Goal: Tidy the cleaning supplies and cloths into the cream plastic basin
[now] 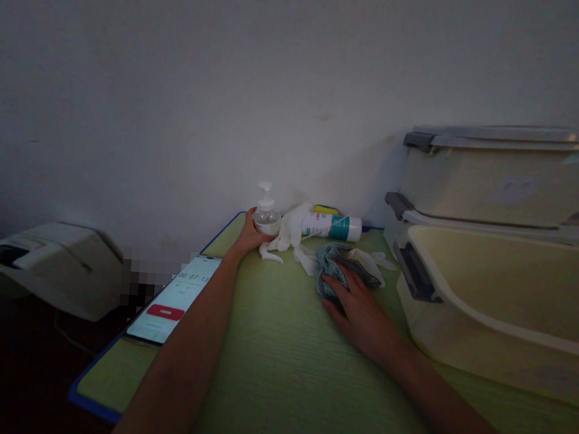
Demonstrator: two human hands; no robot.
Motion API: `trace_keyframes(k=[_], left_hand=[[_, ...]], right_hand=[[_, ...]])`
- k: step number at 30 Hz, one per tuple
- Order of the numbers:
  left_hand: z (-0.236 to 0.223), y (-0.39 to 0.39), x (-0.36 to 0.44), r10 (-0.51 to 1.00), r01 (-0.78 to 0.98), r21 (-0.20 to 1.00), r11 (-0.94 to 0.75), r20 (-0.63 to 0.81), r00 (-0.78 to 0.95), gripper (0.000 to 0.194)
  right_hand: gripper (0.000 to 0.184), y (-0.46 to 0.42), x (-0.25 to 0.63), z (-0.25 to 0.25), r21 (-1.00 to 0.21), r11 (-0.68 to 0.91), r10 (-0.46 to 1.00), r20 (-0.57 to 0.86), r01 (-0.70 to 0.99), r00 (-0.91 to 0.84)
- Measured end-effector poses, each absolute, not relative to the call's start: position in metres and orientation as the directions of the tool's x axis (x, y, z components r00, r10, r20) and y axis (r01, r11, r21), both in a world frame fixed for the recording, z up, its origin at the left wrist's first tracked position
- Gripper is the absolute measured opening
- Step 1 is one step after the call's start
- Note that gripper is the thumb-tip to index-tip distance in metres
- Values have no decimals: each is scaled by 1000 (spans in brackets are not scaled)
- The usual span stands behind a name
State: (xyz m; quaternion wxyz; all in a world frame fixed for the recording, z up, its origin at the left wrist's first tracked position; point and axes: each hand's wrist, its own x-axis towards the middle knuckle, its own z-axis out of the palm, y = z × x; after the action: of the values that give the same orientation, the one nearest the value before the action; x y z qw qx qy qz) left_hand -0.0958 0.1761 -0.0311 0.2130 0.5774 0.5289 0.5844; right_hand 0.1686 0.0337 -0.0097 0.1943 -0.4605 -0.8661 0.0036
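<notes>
At the table's far left corner, my left hand (252, 233) is wrapped round a clear pump bottle (268, 219) with a white pump top, which stands upright. My right hand (353, 302) rests on a crumpled grey-blue cloth (333, 260), its fingers curled over the near side. White crumpled gloves or tissues (291, 229) lie between the bottle and the cloth, and more of this white material (373, 267) shows beyond my right hand. Behind the cloth, a white and teal cylindrical container (333, 226) lies on its side, with something yellow (325, 209) behind it.
A phone (172, 301) showing a timer lies along the left edge of the green table (267, 369). On the right stands an open cream bin (451, 323) with grey handles, and lidded bins (472, 184) are stacked behind it. Left of the table is a white appliance (65, 259).
</notes>
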Motion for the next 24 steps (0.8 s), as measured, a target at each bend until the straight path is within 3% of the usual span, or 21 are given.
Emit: trace_keyframes(k=[7, 11, 17, 24], left_hand=[[-32, 179, -94, 835, 417, 847, -329, 467, -291, 78], [-30, 177, -96, 856, 425, 833, -355, 472, -209, 78], [-32, 177, -98, 863, 467, 814, -345, 471, -182, 60], [-30, 175, -92, 854, 516, 799, -308, 471, -220, 59]], right_hand=[[38, 34, 169, -9, -185, 587, 789, 351, 788, -505], [39, 33, 168, -8, -174, 577, 797, 333, 798, -504], [39, 33, 167, -7, -179, 577, 799, 329, 797, -504], [39, 34, 169, -10, -198, 582, 795, 343, 788, -501]])
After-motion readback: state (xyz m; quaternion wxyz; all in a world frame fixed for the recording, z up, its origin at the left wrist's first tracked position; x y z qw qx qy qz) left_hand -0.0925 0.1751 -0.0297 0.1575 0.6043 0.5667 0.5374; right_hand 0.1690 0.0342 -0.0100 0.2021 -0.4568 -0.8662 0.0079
